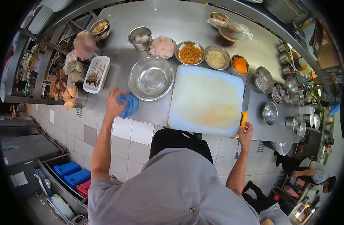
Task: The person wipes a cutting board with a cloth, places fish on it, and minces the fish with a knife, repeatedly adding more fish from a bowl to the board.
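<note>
Blue cloth (130, 105) was clamped in left hand (115, 103), near front edge of bench (160, 20); right hand (246, 135), well apart, was placed at knife (244, 118) beside cutting board (205, 97), grip unclear. Cloth was best kept gathered, fingers clear of blade (247, 95).

A pink bundle (84, 45) at left is a blur — contents unreadable! Crinkled plastic wrap (235, 29) obscures what lies inside. Down low, the frame slices off the grey shirt (172, 187) and a co-worker (273, 214) — and the yellow handle's (244, 119) lower end is partly lost behind the right hand (245, 132).
</note>
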`<state>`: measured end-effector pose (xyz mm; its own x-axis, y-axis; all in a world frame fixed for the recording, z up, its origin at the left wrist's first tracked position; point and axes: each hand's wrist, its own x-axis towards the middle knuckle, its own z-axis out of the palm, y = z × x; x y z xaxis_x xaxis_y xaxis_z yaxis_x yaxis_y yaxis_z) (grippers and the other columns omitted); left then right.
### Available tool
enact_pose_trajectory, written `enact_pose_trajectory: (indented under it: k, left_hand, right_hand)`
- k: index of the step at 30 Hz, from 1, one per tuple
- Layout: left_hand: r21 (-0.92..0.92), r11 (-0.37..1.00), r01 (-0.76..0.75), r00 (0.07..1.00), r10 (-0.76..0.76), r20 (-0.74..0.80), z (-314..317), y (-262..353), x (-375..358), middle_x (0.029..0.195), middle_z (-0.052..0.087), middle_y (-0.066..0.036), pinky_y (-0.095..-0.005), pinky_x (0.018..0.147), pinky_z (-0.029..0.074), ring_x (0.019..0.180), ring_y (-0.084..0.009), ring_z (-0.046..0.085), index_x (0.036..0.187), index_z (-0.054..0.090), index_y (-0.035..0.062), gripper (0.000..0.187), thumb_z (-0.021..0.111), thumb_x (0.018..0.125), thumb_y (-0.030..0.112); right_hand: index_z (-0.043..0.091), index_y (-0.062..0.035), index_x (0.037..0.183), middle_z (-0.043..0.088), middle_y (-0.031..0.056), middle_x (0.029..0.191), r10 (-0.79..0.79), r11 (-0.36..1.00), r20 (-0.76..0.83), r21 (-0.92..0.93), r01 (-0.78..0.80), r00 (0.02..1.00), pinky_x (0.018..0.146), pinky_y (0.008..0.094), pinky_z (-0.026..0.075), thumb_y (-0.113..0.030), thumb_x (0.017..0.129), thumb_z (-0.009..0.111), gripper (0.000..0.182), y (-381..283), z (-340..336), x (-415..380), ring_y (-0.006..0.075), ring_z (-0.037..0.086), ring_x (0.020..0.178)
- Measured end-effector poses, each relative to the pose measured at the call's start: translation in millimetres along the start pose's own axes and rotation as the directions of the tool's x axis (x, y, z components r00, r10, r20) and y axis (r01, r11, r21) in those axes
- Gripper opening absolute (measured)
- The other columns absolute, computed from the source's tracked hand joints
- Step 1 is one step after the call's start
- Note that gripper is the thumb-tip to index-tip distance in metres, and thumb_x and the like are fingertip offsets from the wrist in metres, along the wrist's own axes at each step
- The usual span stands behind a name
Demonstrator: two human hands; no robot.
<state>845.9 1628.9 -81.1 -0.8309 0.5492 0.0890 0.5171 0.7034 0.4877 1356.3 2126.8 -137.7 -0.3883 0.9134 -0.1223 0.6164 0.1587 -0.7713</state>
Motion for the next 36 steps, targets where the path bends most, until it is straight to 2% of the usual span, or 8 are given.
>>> enact_pose_trajectory:
  k: [3, 6, 9, 12, 17, 21, 24, 36]
  left_hand:
    - [-0.093, 0.988, -0.121, 0.992, 0.116, -0.056, -6.7, 62.9, 61.2, 0.135, 0.067, -0.019, -0.0476, 0.110, 0.049, 0.125, -0.0429, 0.062, 0.121, 0.069, 0.0047, 0.040, 0.073, 0.081, 0.011]
    - [0.054, 0.989, -0.134, 0.984, 0.140, -0.112, 17.7, 90.7, 126.5, 0.128, 0.070, -0.020, -0.0471, 0.105, 0.051, 0.120, -0.0409, 0.066, 0.128, 0.067, 0.0036, 0.044, 0.071, 0.086, 0.016]
    - [-0.090, 0.992, 0.087, 0.987, -0.098, -0.124, 74.0, 64.1, 202.0, 0.122, 0.074, -0.020, -0.0498, 0.099, 0.054, 0.111, -0.0423, 0.069, 0.128, 0.070, 0.0038, 0.041, 0.069, 0.092, 0.022]
    - [-0.215, 0.932, 0.292, 0.956, -0.283, 0.072, 125.1, 21.4, 266.6, 0.111, 0.077, -0.021, -0.0488, 0.091, 0.057, 0.099, -0.0399, 0.073, 0.119, 0.076, 0.0017, 0.034, 0.070, 0.094, 0.024]
    - [-0.378, 0.855, 0.355, 0.900, -0.204, 0.384, 120.3, 33.1, 302.2, 0.088, 0.077, -0.016, -0.0435, 0.069, 0.055, 0.073, -0.0252, 0.071, 0.098, 0.078, -0.0064, 0.029, 0.077, 0.088, 0.021]
    - [-0.576, 0.631, 0.519, 0.818, -0.172, 0.549, 128.0, 29.6, 318.6, 0.089, 0.074, -0.010, -0.0362, 0.066, 0.058, 0.076, -0.0195, 0.071, 0.102, 0.073, -0.0012, 0.019, 0.073, 0.093, 0.016]
    - [-0.683, 0.575, 0.450, 0.872, -0.120, 0.474, 128.7, 41.9, 316.5, 0.088, 0.073, -0.012, -0.0365, 0.062, 0.057, 0.070, -0.0208, 0.069, 0.102, 0.073, -0.0058, 0.027, 0.076, 0.088, 0.017]
    - [-0.673, 0.689, 0.267, 0.948, -0.063, 0.312, 57.3, 70.3, 307.8, 0.096, 0.075, -0.011, -0.0291, 0.069, 0.063, 0.079, -0.0173, 0.072, 0.103, 0.072, -0.0074, 0.026, 0.067, 0.097, 0.017]
  right_hand:
    - [0.053, 0.0023, 0.140, 0.060, 0.0202, 0.131, 0.014, 0.999, 0.033, 0.049, -0.016, 0.999, 0.096, 0.0412, 0.054, -0.007, 0.096, 0.069, 0.048, -2.7, 5.0, 9.3, 0.0316, 0.062, 0.119]
    - [0.054, 0.0025, 0.139, 0.059, 0.0199, 0.132, -0.107, 0.993, 0.000, -0.043, 0.107, 0.994, 0.095, 0.0413, 0.054, -0.006, 0.096, 0.068, 0.046, 20.4, 12.7, 28.9, 0.0306, 0.064, 0.115]
    - [0.055, 0.0019, 0.138, 0.059, 0.0189, 0.132, -0.412, 0.823, -0.125, -0.476, 0.310, 0.903, 0.094, 0.0395, 0.054, -0.002, 0.095, 0.067, 0.045, -8.9, 16.4, 21.3, 0.0293, 0.066, 0.108]
    - [0.056, -0.0006, 0.137, 0.060, 0.0160, 0.133, -0.250, 0.968, -0.099, -0.016, 0.249, 0.963, 0.090, 0.0375, 0.056, 0.001, 0.094, 0.069, 0.045, -57.7, 34.5, -4.2, 0.0267, 0.067, 0.102]
    - [0.057, -0.0034, 0.137, 0.060, 0.0120, 0.136, -0.078, 0.992, 0.084, 0.109, 0.068, 0.993, 0.079, 0.0335, 0.059, 0.001, 0.094, 0.071, 0.045, -107.5, 64.8, -62.5, 0.0219, 0.068, 0.101]
    - [0.058, -0.0023, 0.139, 0.063, 0.0123, 0.136, 0.056, 0.995, 0.090, 0.074, -0.063, 0.994, 0.079, 0.0331, 0.059, -0.003, 0.096, 0.072, 0.045, -101.4, 66.4, -97.4, 0.0220, 0.069, 0.101]
    - [0.059, -0.0013, 0.138, 0.065, 0.0126, 0.134, 0.134, 0.990, 0.053, 0.031, -0.135, 0.990, 0.080, 0.0332, 0.059, -0.005, 0.096, 0.072, 0.045, -88.2, 52.4, -119.2, 0.0229, 0.070, 0.101]
    - [0.064, -0.0010, 0.128, 0.067, 0.0174, 0.126, 0.197, 0.968, -0.130, -0.134, -0.214, 0.972, 0.075, 0.0366, 0.059, -0.005, 0.092, 0.075, 0.038, -38.3, 9.2, -152.2, 0.0271, 0.073, 0.092]
